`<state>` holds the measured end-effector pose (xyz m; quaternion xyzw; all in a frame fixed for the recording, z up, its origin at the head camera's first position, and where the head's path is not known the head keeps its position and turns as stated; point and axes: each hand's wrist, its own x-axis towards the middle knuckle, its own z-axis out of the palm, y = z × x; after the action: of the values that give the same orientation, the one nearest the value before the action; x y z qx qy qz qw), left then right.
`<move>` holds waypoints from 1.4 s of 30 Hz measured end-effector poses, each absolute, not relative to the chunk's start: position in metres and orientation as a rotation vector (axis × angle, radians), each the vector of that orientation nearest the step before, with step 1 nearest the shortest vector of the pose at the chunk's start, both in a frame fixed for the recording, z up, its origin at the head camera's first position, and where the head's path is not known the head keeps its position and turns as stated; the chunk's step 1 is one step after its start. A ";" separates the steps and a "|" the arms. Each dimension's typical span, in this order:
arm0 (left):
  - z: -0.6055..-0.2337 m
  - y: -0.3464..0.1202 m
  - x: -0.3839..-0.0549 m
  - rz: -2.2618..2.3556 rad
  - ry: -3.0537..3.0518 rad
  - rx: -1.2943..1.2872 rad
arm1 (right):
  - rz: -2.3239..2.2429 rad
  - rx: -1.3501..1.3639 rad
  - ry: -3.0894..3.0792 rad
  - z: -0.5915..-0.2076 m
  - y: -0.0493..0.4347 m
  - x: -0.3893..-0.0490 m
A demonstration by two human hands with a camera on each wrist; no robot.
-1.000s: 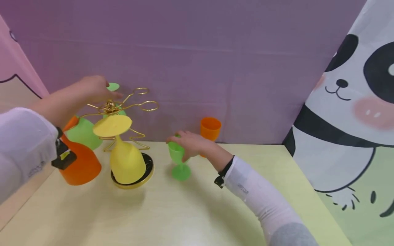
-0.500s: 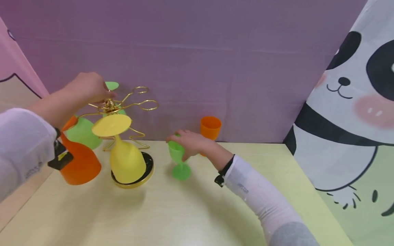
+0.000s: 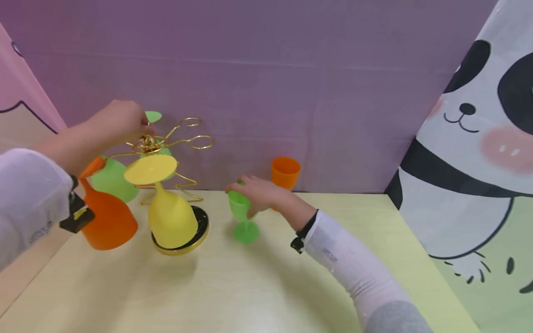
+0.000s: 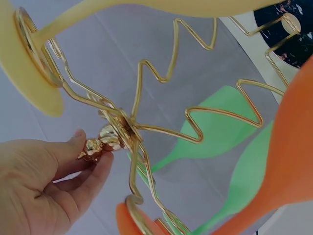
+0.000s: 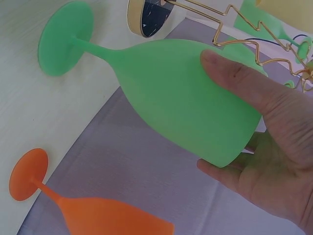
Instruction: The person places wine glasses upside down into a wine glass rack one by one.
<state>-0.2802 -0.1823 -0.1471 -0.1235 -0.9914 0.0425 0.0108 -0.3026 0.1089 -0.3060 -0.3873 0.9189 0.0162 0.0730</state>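
Note:
At the top of a gold wire wine glass rack (image 3: 150, 144), my left hand (image 3: 125, 119) pinches the small gold ornament (image 4: 100, 144) between thumb and fingers. Upside down on the rack hang a yellow goblet (image 3: 172, 217), an orange goblet (image 3: 109, 219) and green goblets (image 3: 112, 180). My right hand (image 3: 262, 194) grips a green goblet (image 5: 181, 93) around its bowl near the rim, thumb on one side and fingers on the other. This goblet stands upright, its foot (image 3: 246, 232) at the tabletop. Behind the right hand is an upright orange goblet (image 5: 110, 215).
The rack's round black base with a gold rim (image 3: 204, 231) rests on the pale table (image 3: 233, 286). Two gold wire loops (image 3: 201, 142) stick out to the rack's right. A purple backdrop (image 3: 250, 92) rises behind, and a panda-print panel (image 3: 458, 185) stands at the right.
My left hand shifts only slightly at the rack's top, its fingers drawing in around the ornament. The right hand and its green goblet stay in place.

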 end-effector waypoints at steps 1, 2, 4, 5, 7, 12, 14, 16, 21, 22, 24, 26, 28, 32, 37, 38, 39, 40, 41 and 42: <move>-0.148 -0.183 -0.281 0.134 -3.086 -0.390 | 0.046 -1.162 2.761 -0.306 0.109 -0.303; -0.148 -0.184 -0.281 0.134 -3.085 -0.390 | 0.046 -1.162 2.762 -0.306 0.109 -0.303; -0.148 -0.186 -0.281 0.140 -3.085 -0.402 | 0.045 -1.162 2.763 -0.306 0.109 -0.303; -0.148 -0.187 -0.282 0.138 -3.085 -0.405 | 0.046 -1.163 2.763 -0.306 0.109 -0.303; -0.149 -0.189 -0.281 0.138 -3.079 -0.424 | 0.045 -1.164 2.762 -0.307 0.109 -0.303; -0.149 -0.193 -0.280 0.111 -3.066 -0.460 | 0.046 -1.166 2.758 -0.308 0.108 -0.302; -0.149 -0.195 -0.279 0.097 -3.067 -0.468 | 0.049 -1.170 2.759 -0.308 0.107 -0.302; -0.148 -0.195 -0.279 0.082 -3.058 -0.483 | 0.052 -1.172 2.760 -0.307 0.107 -0.303; -0.147 -0.196 -0.279 0.068 -3.038 -0.545 | 0.047 -1.154 2.755 -0.305 0.108 -0.302; -0.147 -0.197 -0.279 0.069 -3.035 -0.558 | 0.045 -1.150 2.753 -0.305 0.108 -0.302; -0.148 -0.198 -0.279 0.066 -3.032 -0.571 | 0.045 -1.148 2.752 -0.304 0.108 -0.302; -0.148 -0.198 -0.280 0.056 -3.027 -0.573 | 0.045 -1.151 2.754 -0.304 0.108 -0.302; -0.148 -0.199 -0.280 0.048 -3.023 -0.580 | 0.048 -1.154 2.757 -0.304 0.108 -0.302; -0.150 -0.201 -0.280 0.022 -3.019 -0.609 | 0.060 -1.162 2.756 -0.305 0.108 -0.301; -0.154 -0.205 -0.279 0.000 -2.990 -0.665 | 0.060 -1.161 2.750 -0.305 0.108 -0.300; -0.154 -0.205 -0.279 -0.004 -2.977 -0.682 | 0.058 -1.159 2.750 -0.305 0.108 -0.300; -0.155 -0.205 -0.279 -0.003 -2.964 -0.702 | 0.057 -1.156 2.750 -0.305 0.107 -0.300; -0.155 -0.206 -0.278 -0.007 -2.951 -0.721 | 0.056 -1.154 2.750 -0.304 0.107 -0.299; -0.155 -0.206 -0.278 -0.008 -2.936 -0.740 | 0.056 -1.152 2.749 -0.304 0.107 -0.299; -0.155 -0.206 -0.277 -0.006 -2.925 -0.756 | 0.056 -1.150 2.749 -0.304 0.107 -0.299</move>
<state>-0.2774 -0.2060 -0.1554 -0.2499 -0.9664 -0.0018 0.0601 -0.2987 0.1070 -0.3040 -0.3847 0.9193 0.0187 0.0804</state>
